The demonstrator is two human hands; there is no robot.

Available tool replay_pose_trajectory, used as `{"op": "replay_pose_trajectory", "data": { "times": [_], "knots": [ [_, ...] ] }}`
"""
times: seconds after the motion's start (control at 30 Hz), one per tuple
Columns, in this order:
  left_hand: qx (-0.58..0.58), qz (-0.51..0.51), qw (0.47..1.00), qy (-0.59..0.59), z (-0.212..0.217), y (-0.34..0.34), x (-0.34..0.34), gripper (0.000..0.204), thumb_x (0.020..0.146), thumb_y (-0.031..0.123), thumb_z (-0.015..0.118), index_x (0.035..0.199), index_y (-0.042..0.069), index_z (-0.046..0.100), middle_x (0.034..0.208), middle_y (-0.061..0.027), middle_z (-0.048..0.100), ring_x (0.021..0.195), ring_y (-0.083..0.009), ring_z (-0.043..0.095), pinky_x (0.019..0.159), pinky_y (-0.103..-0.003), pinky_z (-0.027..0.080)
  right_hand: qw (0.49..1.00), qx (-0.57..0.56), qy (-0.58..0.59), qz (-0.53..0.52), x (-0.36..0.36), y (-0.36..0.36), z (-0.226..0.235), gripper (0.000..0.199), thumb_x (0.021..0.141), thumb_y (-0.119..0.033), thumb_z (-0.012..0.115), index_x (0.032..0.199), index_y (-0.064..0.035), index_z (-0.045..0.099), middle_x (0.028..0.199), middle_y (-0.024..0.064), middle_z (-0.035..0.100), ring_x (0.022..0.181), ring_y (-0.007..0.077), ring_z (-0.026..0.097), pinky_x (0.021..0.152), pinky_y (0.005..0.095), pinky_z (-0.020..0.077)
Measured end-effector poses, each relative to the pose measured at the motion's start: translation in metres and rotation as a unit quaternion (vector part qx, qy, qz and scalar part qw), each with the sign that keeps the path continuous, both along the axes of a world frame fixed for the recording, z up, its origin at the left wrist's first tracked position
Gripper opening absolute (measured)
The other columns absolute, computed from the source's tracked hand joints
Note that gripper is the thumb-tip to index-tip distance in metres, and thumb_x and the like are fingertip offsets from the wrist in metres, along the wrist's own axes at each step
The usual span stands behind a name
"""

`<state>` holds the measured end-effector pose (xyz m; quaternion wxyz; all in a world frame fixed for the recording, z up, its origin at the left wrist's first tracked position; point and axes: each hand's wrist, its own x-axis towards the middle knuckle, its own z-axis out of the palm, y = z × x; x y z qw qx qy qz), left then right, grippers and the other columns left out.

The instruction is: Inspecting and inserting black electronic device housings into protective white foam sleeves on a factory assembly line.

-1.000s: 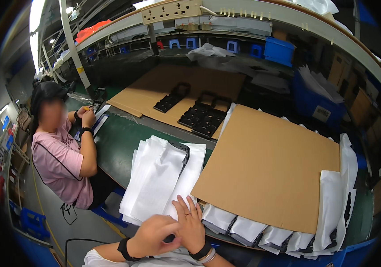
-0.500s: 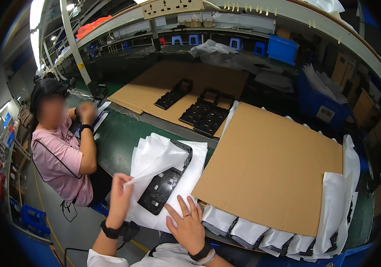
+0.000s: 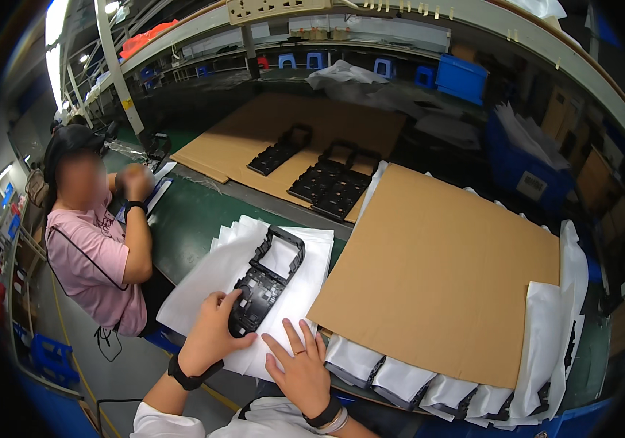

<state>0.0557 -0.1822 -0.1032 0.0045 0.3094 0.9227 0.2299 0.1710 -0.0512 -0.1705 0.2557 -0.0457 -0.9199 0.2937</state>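
A black plastic frame (image 3: pixel 263 286) lies on a stack of white foam-like sheets (image 3: pixel 311 271), with its open rectangular loop pointing away from me. My left hand (image 3: pixel 210 337) grips the frame's near end, fingers along its left edge and thumb at the bottom. Just to the right, my right hand (image 3: pixel 303 374) rests flat on the white sheets with its fingers spread. It holds nothing. The upper sheet is folded back to the left, so the frame's upper face and loop are uncovered.
A large cardboard sheet (image 3: pixel 436 270) covers a row of wrapped black parts (image 3: pixel 405 376) on the right. More black frames (image 3: pixel 332 184) lie on cardboard (image 3: pixel 217 150) farther back. A co-worker in a pink shirt (image 3: pixel 97 266) sits at left. A blue bin (image 3: pixel 527 164) stands far right.
My left hand has let go of the white sheet's edge and taken hold of the frame's near end. The sheet has swung left, uncovering the loop. My right hand stays nearly in place.
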Motion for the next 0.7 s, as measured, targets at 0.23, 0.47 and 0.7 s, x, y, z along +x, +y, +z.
{"op": "replay_pose_trajectory", "data": {
  "times": [0.23, 0.47, 0.7],
  "knots": [
    [0.308, -0.009, 0.859, -0.409, 0.003, -0.004, -0.009, 0.064, 0.077, 0.024, 0.067, 0.133, 0.005, 0.041, 0.114, -0.0150, 0.057, 0.102, -0.0218, 0.058, 0.089, -0.034, 0.047, 0.998, -0.040, 0.005, -0.047, -0.004, -0.004, 0.006, 0.034, 0.080, -0.034, 0.065, 0.110, -0.0184, 0.065, 0.132, 0.0130, 0.046, 0.123, 0.0348, 0.039, 0.102, 0.0498, 0.0289],
    [0.522, -0.107, 0.672, -0.514, 0.002, 0.002, 0.019, 0.087, 0.070, 0.046, 0.056, 0.137, 0.000, 0.028, 0.127, -0.0248, 0.047, 0.115, -0.0332, 0.052, 0.096, -0.044, 0.045, 0.997, -0.049, 0.003, -0.068, -0.009, -0.005, 0.003, 0.042, 0.073, -0.029, 0.067, 0.114, -0.0187, 0.062, 0.133, 0.0156, 0.044, 0.122, 0.0356, 0.040, 0.102, 0.0483, 0.0296],
    [0.555, -0.055, 0.717, -0.417, -0.033, -0.013, -0.025, 0.065, 0.083, 0.042, 0.042, 0.134, 0.003, 0.033, 0.126, -0.0180, 0.051, 0.112, -0.0278, 0.054, 0.099, -0.041, 0.040, 0.998, 0.016, -0.003, -0.067, -0.007, -0.005, 0.002, 0.040, 0.079, -0.029, 0.062, 0.119, -0.0270, 0.062, 0.133, 0.0161, 0.044, 0.121, 0.0364, 0.040, 0.101, 0.0484, 0.0311]
  ]
}}
